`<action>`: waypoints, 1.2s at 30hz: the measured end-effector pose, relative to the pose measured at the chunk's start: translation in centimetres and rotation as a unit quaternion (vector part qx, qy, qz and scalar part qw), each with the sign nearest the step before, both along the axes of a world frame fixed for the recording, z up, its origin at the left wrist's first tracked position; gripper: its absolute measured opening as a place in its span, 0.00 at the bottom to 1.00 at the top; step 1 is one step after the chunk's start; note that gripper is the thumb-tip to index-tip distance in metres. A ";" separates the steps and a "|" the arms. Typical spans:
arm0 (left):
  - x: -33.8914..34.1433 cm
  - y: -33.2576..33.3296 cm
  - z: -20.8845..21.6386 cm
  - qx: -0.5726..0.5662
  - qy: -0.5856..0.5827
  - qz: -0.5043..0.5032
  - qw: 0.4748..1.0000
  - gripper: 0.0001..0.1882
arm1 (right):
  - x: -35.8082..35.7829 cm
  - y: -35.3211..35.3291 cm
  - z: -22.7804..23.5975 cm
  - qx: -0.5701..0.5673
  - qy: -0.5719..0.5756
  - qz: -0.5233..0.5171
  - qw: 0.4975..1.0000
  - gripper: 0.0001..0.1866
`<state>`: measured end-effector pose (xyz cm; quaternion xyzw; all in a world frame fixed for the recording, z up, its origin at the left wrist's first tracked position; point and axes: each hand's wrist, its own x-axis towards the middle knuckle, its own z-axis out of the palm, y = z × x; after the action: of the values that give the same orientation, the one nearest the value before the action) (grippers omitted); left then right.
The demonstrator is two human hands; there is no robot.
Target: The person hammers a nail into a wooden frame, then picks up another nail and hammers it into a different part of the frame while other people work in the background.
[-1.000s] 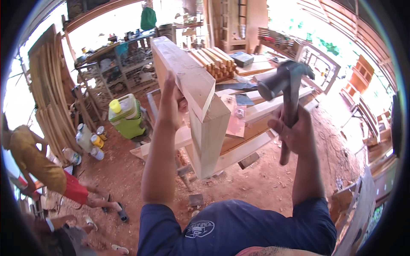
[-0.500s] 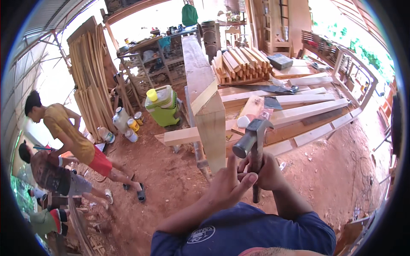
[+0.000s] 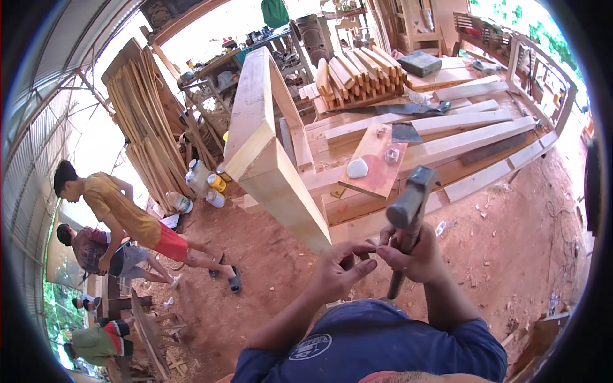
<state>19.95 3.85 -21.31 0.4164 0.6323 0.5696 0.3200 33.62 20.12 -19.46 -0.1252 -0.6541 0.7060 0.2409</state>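
A claw hammer (image 3: 410,203) stands upright in my right hand (image 3: 421,256), its head above the fist and the handle end poking out below. My right thumb and index finger meet the fingertips of my left hand (image 3: 343,268) beside the handle. The left fingers are curled and pinched around something too small to make out. Just beyond my hands, a pale wooden frame (image 3: 278,191) stands tilted, with its mitred corner towards me. To the right of it lies a thin board (image 3: 383,170) bearing a white lump (image 3: 357,168).
A workbench holds long planed timbers (image 3: 469,143), a handsaw (image 3: 415,109), a stack of short wood pieces (image 3: 361,76) and a grey box (image 3: 419,64). Boards (image 3: 137,102) lean at the back left, near bottles and cans (image 3: 199,177). Several people (image 3: 128,210) are at the left.
My hands have come together at the fingertips, and the hammer sits lower and further right in view. The wooden frame now shows its side and opening as the view has turned.
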 end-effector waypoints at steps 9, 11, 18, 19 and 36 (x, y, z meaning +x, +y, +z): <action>2.4 1.3 -1.6 0.220 -0.346 0.008 0.912 0.09 | -0.5 -0.2 0.6 -0.160 0.117 0.098 0.975 0.17; 2.5 0.9 -1.2 0.233 -0.358 0.022 0.904 0.09 | -0.9 -0.4 1.3 -0.167 0.115 0.108 0.973 0.17; -6.2 -4.0 10.3 0.417 0.230 0.238 0.846 0.16 | -2.0 0.5 2.9 -0.045 0.107 0.024 0.993 0.18; -9.0 -5.2 12.4 0.406 0.237 0.223 0.854 0.15 | -2.1 1.0 3.1 -0.001 0.108 -0.009 0.994 0.19; -20.2 1.5 19.9 0.155 0.290 0.035 0.944 0.10 | -2.3 0.4 12.9 0.243 -0.090 -0.224 0.939 0.15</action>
<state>-0.29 5.30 -1.40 0.5855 0.6160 0.5259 0.0337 31.27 20.49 -6.52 -0.2694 -0.7799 0.4388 0.3558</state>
